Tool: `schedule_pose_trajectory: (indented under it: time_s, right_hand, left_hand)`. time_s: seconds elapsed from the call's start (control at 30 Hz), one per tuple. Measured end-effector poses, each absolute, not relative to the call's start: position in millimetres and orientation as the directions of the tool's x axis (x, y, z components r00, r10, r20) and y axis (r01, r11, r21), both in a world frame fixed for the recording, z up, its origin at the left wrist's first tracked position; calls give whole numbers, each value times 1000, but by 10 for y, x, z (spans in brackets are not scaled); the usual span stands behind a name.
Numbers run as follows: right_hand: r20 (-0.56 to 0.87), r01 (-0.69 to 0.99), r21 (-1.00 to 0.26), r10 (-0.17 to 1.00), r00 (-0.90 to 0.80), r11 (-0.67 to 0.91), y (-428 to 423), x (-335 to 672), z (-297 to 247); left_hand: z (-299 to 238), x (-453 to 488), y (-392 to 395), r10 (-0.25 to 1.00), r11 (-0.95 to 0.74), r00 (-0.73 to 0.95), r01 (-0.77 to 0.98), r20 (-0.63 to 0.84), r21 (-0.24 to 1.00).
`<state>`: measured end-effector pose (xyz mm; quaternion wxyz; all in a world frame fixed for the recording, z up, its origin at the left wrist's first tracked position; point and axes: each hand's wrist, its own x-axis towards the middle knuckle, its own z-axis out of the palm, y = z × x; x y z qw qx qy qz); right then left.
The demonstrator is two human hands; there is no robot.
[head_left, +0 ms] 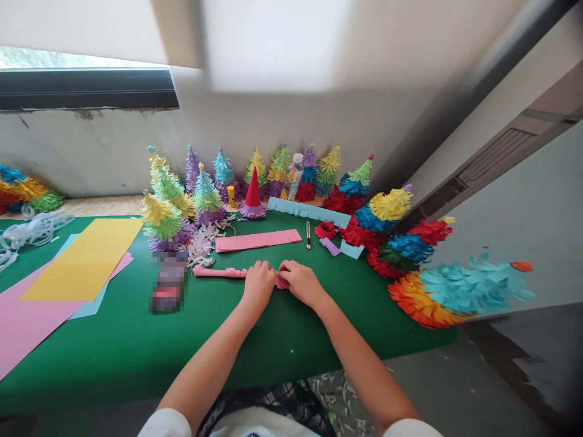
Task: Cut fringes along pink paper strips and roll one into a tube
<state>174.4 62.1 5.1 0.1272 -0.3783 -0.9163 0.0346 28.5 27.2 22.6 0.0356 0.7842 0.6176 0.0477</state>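
A narrow pink fringed paper strip [221, 272] lies across the green table, its right end under my fingers. My left hand [260, 280] is closed on the strip from above. Beside it, my right hand [298, 280] pinches the curled right end of the same strip. Just beyond my hands lies a wider pink fringed strip [258, 240], with a craft knife [308, 235] at its right. Farther back stands a red paper cone [253, 195] with a purple fringe at its base. A light blue fringed strip [310, 211] lies to its right.
Several fringed paper trees [222, 167] line the back and right side of the green table [200, 358]. Coloured sheets [86, 261] and a pixelated item [168, 282] lie left. A plastic bottle [295, 175], glue stick [231, 196] and paper scraps [203, 243] are at the back.
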Motion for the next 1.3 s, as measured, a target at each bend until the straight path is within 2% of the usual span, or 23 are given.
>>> schedule_pose_trajectory:
  time_s: [0.2,0.57,0.83,1.3]
  right_hand:
    - [228,730,-17,713,-663,683,524,1677,-34]
    - [287,739,73,696,-658,669,403,1689,-74]
    - [269,754,54,718,-642,654,387,1678,-80]
    - [341,816,52,757,-557,576,302,1604,-100]
  left_hand:
    - [168,380,208,972,-229,224,970,68,78]
    - [76,366,127,959,-254,249,967,136,24]
    - [86,388,136,961,-237,234,971,146,2]
    - [-20,492,21,962,-159,157,987,223,-10]
